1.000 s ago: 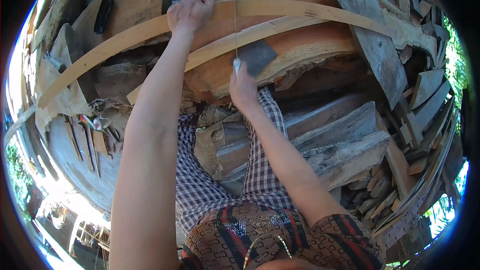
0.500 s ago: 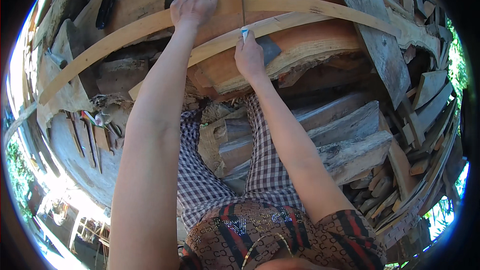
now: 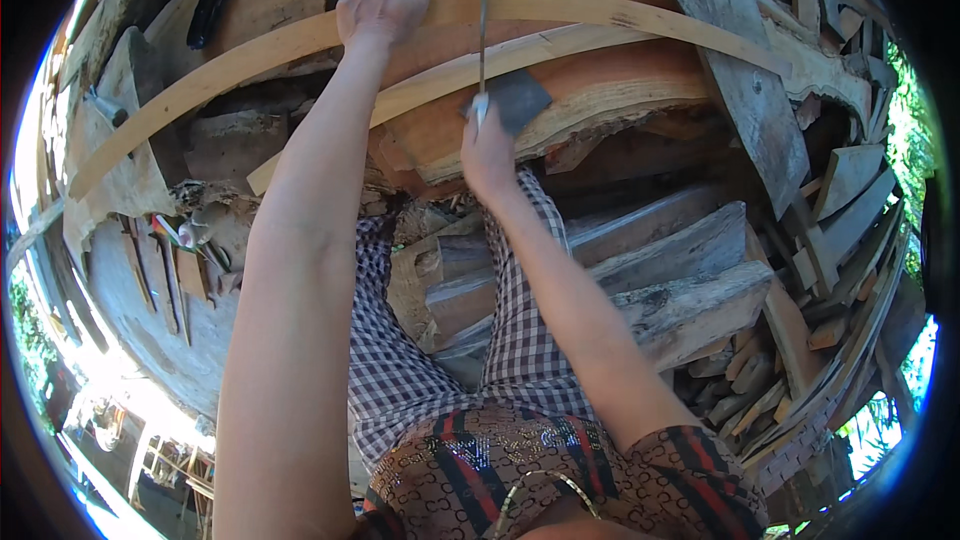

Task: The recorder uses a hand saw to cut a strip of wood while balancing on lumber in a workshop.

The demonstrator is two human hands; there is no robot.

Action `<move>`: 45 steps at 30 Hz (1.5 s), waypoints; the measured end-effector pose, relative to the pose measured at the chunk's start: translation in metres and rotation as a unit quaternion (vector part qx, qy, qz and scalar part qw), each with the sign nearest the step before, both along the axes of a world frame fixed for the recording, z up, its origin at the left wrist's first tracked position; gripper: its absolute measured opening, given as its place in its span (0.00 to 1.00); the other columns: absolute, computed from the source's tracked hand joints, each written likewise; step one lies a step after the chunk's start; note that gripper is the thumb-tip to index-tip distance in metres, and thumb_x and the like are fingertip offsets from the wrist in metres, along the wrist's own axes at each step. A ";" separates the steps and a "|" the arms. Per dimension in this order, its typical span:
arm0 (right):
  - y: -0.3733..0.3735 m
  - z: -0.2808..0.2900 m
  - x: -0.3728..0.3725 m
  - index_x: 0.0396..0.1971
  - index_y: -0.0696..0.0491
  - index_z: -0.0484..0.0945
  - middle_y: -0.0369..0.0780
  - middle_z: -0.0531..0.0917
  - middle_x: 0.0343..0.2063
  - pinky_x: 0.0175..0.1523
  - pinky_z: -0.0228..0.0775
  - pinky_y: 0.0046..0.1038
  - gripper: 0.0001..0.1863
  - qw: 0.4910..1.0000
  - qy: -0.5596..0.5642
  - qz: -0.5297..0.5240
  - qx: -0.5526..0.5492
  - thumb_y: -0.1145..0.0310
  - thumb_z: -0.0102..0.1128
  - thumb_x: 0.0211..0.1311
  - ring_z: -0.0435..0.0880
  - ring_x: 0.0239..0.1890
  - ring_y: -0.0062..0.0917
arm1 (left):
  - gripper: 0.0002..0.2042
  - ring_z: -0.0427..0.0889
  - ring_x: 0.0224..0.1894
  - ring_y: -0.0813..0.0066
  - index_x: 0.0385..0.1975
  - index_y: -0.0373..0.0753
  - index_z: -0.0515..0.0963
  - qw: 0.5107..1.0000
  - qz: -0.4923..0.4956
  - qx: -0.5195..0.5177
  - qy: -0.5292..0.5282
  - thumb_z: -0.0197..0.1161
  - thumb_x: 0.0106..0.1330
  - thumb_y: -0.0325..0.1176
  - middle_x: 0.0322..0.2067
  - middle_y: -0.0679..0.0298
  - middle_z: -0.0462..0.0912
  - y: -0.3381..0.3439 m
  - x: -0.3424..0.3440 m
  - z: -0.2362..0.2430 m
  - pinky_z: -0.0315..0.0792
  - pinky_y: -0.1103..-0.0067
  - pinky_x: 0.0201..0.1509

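My left hand (image 3: 385, 10) is closed over a long, pale wooden plank (image 3: 220, 67) lying crosswise over rough-edged timber. My right hand (image 3: 488, 145) grips the light-coloured handle (image 3: 481, 108) of a narrow saw, whose thin steel blade (image 3: 483, 45) crosses the plank just right of my left hand. Behind that handle lies a dark grey flat piece (image 3: 522, 95) on a reddish slab (image 3: 625, 75). A second pale strip (image 3: 540, 50) runs below the plank, toward me.
A weathered board (image 3: 750, 110) slants at the right, beside piled offcuts (image 3: 840, 240). Heavy grey planks (image 3: 690, 305) lie beside my legs. A black object (image 3: 208, 12) sits at upper left; several slim tools (image 3: 160, 270) lie on a pale surface at left.
My right hand pushed the saw away from me half a second ago and is now drawn back toward me, slightly blurred. My left hand stays on the plank.
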State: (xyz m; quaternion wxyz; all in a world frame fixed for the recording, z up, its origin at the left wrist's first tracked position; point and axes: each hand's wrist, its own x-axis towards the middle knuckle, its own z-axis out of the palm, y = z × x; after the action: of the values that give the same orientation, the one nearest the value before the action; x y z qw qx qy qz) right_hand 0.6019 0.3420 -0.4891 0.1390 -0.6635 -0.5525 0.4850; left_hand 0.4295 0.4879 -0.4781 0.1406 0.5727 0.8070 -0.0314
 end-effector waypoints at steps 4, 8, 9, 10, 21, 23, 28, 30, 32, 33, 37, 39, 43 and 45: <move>-0.086 0.061 0.033 0.43 0.57 0.70 0.41 0.74 0.15 0.22 0.66 0.30 0.11 0.980 0.078 0.036 -0.181 0.67 0.45 0.69 0.75 0.14 0.26 | 0.24 0.81 0.44 0.60 0.37 0.48 0.84 1.000 0.004 -0.006 -0.006 0.38 0.61 0.49 0.40 0.58 0.83 0.000 -0.002 -0.004 0.71 0.71 0.52; -0.132 0.122 0.088 0.44 0.55 0.70 0.33 0.68 0.12 0.11 0.55 0.19 0.10 0.939 0.254 -0.077 -0.219 0.68 0.43 0.70 0.63 0.07 0.13 | 0.24 0.76 0.52 0.59 0.45 0.47 0.79 0.990 -0.062 0.081 -0.095 0.37 0.64 0.49 0.47 0.57 0.80 0.006 -0.010 0.016 0.69 0.69 0.56; -0.136 0.134 0.103 0.44 0.55 0.70 0.32 0.68 0.12 0.10 0.53 0.18 0.10 0.941 0.280 -0.057 -0.183 0.68 0.42 0.71 0.61 0.07 0.13 | 0.23 0.74 0.54 0.59 0.48 0.47 0.77 0.974 -0.079 0.130 -0.170 0.37 0.65 0.48 0.49 0.56 0.78 0.003 -0.013 0.028 0.68 0.68 0.58; -0.138 0.144 0.118 0.44 0.55 0.70 0.32 0.68 0.12 0.10 0.54 0.18 0.10 0.942 0.250 -0.092 -0.202 0.68 0.42 0.71 0.62 0.07 0.13 | 0.21 0.70 0.57 0.58 0.51 0.46 0.74 0.957 -0.100 0.182 -0.201 0.40 0.66 0.47 0.52 0.55 0.75 -0.002 -0.019 0.044 0.66 0.68 0.59; -0.171 0.176 0.210 0.42 0.55 0.69 0.32 0.68 0.12 0.12 0.55 0.18 0.11 0.973 0.223 -0.043 -0.045 0.65 0.42 0.72 0.63 0.07 0.13 | 0.16 0.78 0.47 0.53 0.41 0.36 0.78 0.974 0.008 0.175 -0.144 0.50 0.64 0.39 0.43 0.50 0.80 -0.350 -0.088 0.189 0.71 0.68 0.51; -0.176 0.182 0.212 0.42 0.55 0.69 0.32 0.68 0.12 0.12 0.55 0.18 0.10 0.968 0.245 -0.007 -0.051 0.65 0.42 0.71 0.62 0.07 0.13 | 0.18 0.79 0.46 0.52 0.41 0.36 0.79 0.977 0.134 0.115 -0.115 0.51 0.62 0.43 0.42 0.49 0.81 -0.461 -0.088 0.176 0.72 0.67 0.50; -0.167 0.211 0.208 0.42 0.54 0.70 0.32 0.69 0.13 0.12 0.55 0.17 0.10 0.965 0.250 0.078 0.001 0.64 0.44 0.71 0.63 0.07 0.12 | 0.16 0.82 0.28 0.64 0.36 0.37 0.80 0.862 0.381 -0.235 -0.239 0.52 0.60 0.41 0.28 0.57 0.83 -0.683 -0.064 0.140 0.74 0.70 0.30; -0.155 0.228 0.206 0.42 0.54 0.71 0.32 0.68 0.13 0.11 0.55 0.17 0.11 0.964 0.236 0.111 0.055 0.64 0.44 0.71 0.63 0.07 0.12 | 0.15 0.81 0.25 0.68 0.35 0.38 0.80 0.826 0.448 -0.216 -0.264 0.52 0.60 0.41 0.26 0.61 0.81 -0.740 -0.054 0.130 0.72 0.72 0.26; -0.141 0.245 0.206 0.43 0.53 0.72 0.32 0.68 0.13 0.11 0.54 0.16 0.11 0.959 0.240 0.112 0.100 0.63 0.44 0.71 0.63 0.08 0.12 | 0.14 0.79 0.22 0.72 0.33 0.39 0.79 0.797 0.501 -0.192 -0.277 0.53 0.60 0.41 0.23 0.65 0.80 -0.763 -0.063 0.111 0.70 0.75 0.22; -0.134 0.253 0.207 0.43 0.52 0.72 0.31 0.67 0.14 0.11 0.54 0.16 0.11 0.946 0.267 0.114 0.145 0.63 0.44 0.72 0.63 0.08 0.12 | 0.13 0.78 0.21 0.71 0.32 0.38 0.79 0.795 0.507 -0.165 -0.288 0.52 0.60 0.41 0.23 0.64 0.80 -0.771 -0.065 0.104 0.69 0.74 0.21; -0.120 0.270 0.220 0.45 0.52 0.72 0.31 0.65 0.14 0.11 0.53 0.17 0.12 0.947 0.281 0.065 0.143 0.62 0.44 0.71 0.60 0.07 0.12 | 0.12 0.74 0.17 0.73 0.30 0.36 0.76 0.802 0.505 -0.097 -0.304 0.54 0.60 0.40 0.23 0.65 0.79 -0.758 -0.071 0.086 0.66 0.77 0.18; -0.118 0.267 0.231 0.45 0.52 0.72 0.31 0.65 0.13 0.10 0.52 0.18 0.12 0.954 0.254 0.044 0.150 0.62 0.44 0.71 0.59 0.06 0.13 | 0.14 0.76 0.21 0.73 0.34 0.37 0.77 0.830 0.463 -0.099 -0.295 0.53 0.60 0.41 0.26 0.65 0.80 -0.727 -0.065 0.085 0.68 0.78 0.21; -0.120 0.237 0.263 0.45 0.51 0.73 0.31 0.65 0.13 0.09 0.51 0.18 0.13 0.961 0.238 0.036 0.134 0.61 0.44 0.71 0.59 0.06 0.13 | 0.19 0.79 0.33 0.73 0.46 0.42 0.77 0.854 0.391 -0.111 -0.324 0.54 0.60 0.46 0.35 0.63 0.81 -0.685 -0.043 0.109 0.73 0.76 0.30; -0.121 0.211 0.285 0.44 0.52 0.73 0.31 0.66 0.12 0.09 0.52 0.18 0.13 0.973 0.197 0.026 0.121 0.61 0.45 0.71 0.61 0.06 0.14 | 0.24 0.79 0.39 0.69 0.52 0.47 0.75 0.856 0.270 -0.279 -0.341 0.57 0.58 0.50 0.42 0.60 0.81 -0.679 -0.027 0.118 0.75 0.71 0.36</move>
State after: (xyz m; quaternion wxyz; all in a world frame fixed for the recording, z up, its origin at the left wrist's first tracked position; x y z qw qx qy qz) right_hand 0.8864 0.2208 -0.2779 0.3112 -0.5190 -0.5857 0.5392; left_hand 0.4026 -0.1908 -0.3596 0.5638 0.2442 0.7888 -0.0191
